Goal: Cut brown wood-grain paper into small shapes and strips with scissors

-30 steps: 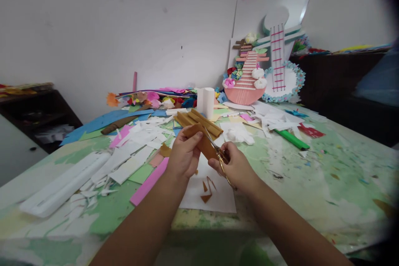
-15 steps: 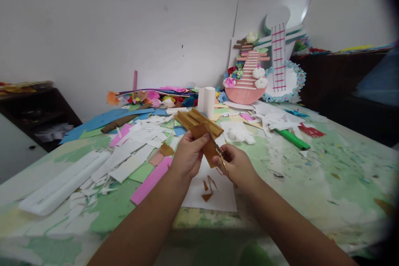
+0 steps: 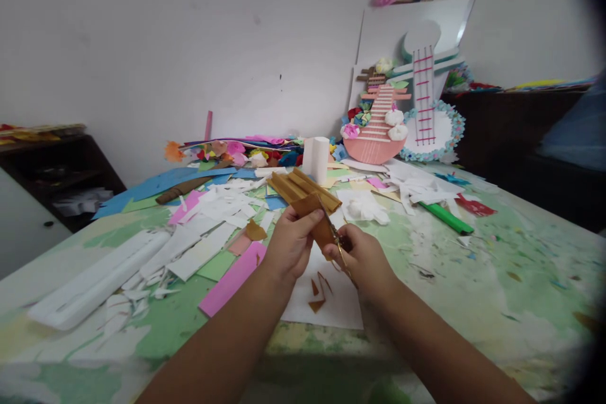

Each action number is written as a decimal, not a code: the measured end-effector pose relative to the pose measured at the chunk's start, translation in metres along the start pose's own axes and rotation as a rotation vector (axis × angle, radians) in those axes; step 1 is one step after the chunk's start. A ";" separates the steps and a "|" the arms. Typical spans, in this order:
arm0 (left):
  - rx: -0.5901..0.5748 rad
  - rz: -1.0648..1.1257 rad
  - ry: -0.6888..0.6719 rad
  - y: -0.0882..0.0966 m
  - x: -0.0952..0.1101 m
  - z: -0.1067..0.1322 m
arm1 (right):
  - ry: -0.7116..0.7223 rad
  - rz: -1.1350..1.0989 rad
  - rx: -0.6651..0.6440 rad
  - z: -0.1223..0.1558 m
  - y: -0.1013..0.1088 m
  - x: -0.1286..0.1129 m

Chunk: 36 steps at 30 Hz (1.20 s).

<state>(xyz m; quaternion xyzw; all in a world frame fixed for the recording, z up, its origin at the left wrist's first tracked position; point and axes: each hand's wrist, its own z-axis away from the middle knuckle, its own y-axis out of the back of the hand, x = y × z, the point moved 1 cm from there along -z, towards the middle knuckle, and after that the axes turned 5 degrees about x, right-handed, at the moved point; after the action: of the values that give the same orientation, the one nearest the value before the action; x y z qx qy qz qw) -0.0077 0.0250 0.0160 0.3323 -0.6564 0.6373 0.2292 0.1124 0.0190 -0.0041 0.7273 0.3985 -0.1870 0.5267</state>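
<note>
My left hand (image 3: pixel 292 241) grips a piece of brown paper (image 3: pixel 307 204), thumb on top. In my right hand (image 3: pixel 364 257) is a pair of scissors (image 3: pixel 339 241), its blades lying along the right edge of that paper. The finger loops are partly hidden by my right hand. Below both hands a white paper sheet (image 3: pixel 341 310) lies on the table, with several small brown offcuts (image 3: pixel 316 306) on it. Just beyond my hands rests a folded brown paper strip stack (image 3: pixel 303 188).
White scraps (image 3: pixel 222 202) and a long white plastic case (image 3: pixel 99 278) lie on the left, near a pink strip (image 3: pixel 231 278). A white paper roll (image 3: pixel 320 161) stands at the back. Two paper instrument models, one pink (image 3: pixel 374 146), lean against the wall. A green roll (image 3: pixel 447 219) lies right.
The view has tilted slightly, so the scene sits a little lower. My hands keep the same hold, and the scissors stay at the brown paper's right edge.
</note>
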 end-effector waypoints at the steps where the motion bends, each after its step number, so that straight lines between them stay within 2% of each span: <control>1: -0.002 -0.002 0.003 0.000 0.000 0.000 | -0.004 0.009 -0.003 0.000 0.000 0.000; 6: -0.020 -0.010 0.027 0.002 0.001 -0.001 | -0.011 0.045 -0.005 0.001 0.002 -0.002; 10: 0.022 -0.019 0.030 0.001 0.002 0.000 | -0.008 0.072 0.008 0.002 0.003 -0.003; 18: 0.060 -0.017 -0.044 -0.001 0.001 0.003 | 0.011 0.014 0.028 0.004 0.000 -0.001; 23: 0.040 -0.043 -0.069 -0.003 0.003 0.006 | -0.010 0.040 0.122 0.006 0.002 -0.003; 27: -0.001 -0.108 -0.092 -0.003 0.003 0.007 | 0.040 -0.004 0.099 0.006 0.002 -0.004; 32: -0.057 -0.167 -0.050 -0.002 0.000 0.006 | 0.036 -0.024 0.084 0.005 0.002 -0.002; 36: -0.069 -0.163 -0.070 -0.002 0.000 0.006 | -0.001 0.008 0.090 0.005 0.004 -0.002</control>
<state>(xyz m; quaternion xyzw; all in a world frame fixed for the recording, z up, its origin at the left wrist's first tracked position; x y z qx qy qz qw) -0.0057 0.0187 0.0168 0.3986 -0.6564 0.5815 0.2683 0.1147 0.0133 -0.0021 0.7515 0.3866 -0.2030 0.4945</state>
